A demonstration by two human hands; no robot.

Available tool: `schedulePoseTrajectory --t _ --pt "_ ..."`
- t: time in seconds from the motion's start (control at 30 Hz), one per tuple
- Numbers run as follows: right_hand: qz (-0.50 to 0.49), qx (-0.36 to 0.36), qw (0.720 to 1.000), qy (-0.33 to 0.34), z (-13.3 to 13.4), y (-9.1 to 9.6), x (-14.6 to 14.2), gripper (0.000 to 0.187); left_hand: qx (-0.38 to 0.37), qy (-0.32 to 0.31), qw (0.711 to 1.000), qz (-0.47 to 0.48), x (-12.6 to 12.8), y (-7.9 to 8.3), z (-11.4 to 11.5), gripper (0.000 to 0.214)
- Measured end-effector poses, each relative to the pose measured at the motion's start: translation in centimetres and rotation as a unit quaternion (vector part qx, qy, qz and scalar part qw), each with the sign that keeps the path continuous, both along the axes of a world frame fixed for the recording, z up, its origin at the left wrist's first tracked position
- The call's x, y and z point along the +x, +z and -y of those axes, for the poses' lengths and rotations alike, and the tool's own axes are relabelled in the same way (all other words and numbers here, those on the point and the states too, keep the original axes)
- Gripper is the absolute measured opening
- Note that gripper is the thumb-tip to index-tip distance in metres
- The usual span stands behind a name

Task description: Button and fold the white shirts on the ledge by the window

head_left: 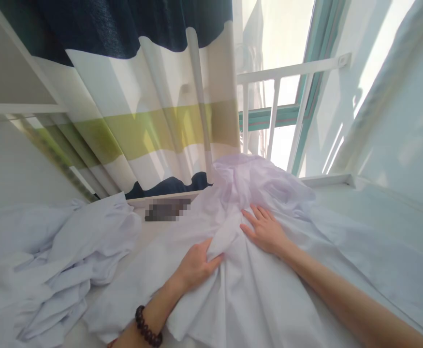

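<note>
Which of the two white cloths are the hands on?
The middle cloth below the window: the left hand pinches its fold, the right hand lies flat on it. The crumpled cloth at left is untouched.

A fold of the white sheet (247,290) swallows the left hand's (196,266) fingertips, a pixelated patch (167,209) beyond those fingers is unreadable, and both forearms run off the picture's lower edge.

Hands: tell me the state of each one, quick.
Left hand: closed, gripping a fold of the white cloth.
Right hand: open, fingers spread, flat on the same cloth.
</note>
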State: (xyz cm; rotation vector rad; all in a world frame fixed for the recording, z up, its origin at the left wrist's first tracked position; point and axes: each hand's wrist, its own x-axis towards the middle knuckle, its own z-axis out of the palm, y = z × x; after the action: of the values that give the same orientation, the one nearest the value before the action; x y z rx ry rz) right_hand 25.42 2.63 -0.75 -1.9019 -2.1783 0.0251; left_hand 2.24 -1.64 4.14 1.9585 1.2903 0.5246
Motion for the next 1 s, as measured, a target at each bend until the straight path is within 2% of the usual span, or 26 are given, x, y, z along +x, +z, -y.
schedulePoseTrajectory --t 0.07,0.13,0.2,0.27,0.37,0.43,0.5,0.63,0.7,0.77,0.8,0.87,0.93,1.0 --pt "0.007 0.002 1.0 -0.016 -0.1 0.4 -0.4 0.059 -0.083 -0.02 0.991 0.106 -0.6 0.2 -0.1 0.039" --pt "0.013 0.0 1.0 -0.016 0.5 0.8 -0.3 0.058 -0.174 -0.031 0.965 0.192 -1.8 0.4 0.0 0.042" --pt "0.021 0.008 1.0 -0.009 1.7 1.0 1.0 0.058 -0.229 -0.045 0.943 0.237 -3.3 0.6 0.4 0.048" --pt "0.033 0.034 0.999 -0.024 3.2 0.8 3.7 0.059 -0.253 -0.069 0.933 0.246 -4.4 0.6 0.9 0.062" --pt "0.064 0.07 0.988 -0.119 4.8 -0.3 9.0 0.064 -0.223 -0.07 0.951 0.202 -5.0 0.1 1.4 0.078" --pt "0.081 0.038 0.98 -0.179 5.1 -1.3 11.6 0.064 -0.162 -0.024 0.971 0.173 -4.4 -0.4 1.7 0.075" --pt "0.09 0.004 0.977 -0.195 4.8 -2.0 12.7 0.062 -0.096 0.033 0.98 0.173 -3.4 -0.9 1.8 0.066" --pt "0.088 -0.012 0.974 -0.208 3.6 -1.8 10.5 0.059 -0.03 0.14 0.959 0.246 -1.9 -1.4 0.5 0.047" --pt "0.077 -0.016 0.97 -0.23 2.7 -1.2 8.8 0.059 -0.031 0.193 0.935 0.297 -1.8 -1.5 -0.6 0.048" --pt "0.066 -0.013 0.967 -0.246 1.8 -0.6 7.4 0.059 -0.026 0.208 0.916 0.341 -1.8 -1.5 -1.4 0.051" --pt "0.062 -0.009 0.966 -0.251 1.3 -0.4 6.9 0.058 -0.014 0.189 0.918 0.348 -1.7 -1.5 -1.7 0.052" --pt "0.059 -0.005 0.964 -0.258 0.3 -0.3 6.2 0.057 0.033 0.094 0.948 0.303 -1.3 -1.6 -1.7 0.055" --pt "0.059 -0.009 0.962 -0.268 -0.6 -0.3 6.0 0.056 0.09 -0.046 0.982 0.158 -0.3 -1.7 -1.3 0.065" --pt "0.06 -0.014 0.96 -0.275 -1.2 -0.5 6.0 0.056 0.135 -0.148 0.979 -0.031 0.9 -1.9 -1.2 0.076"
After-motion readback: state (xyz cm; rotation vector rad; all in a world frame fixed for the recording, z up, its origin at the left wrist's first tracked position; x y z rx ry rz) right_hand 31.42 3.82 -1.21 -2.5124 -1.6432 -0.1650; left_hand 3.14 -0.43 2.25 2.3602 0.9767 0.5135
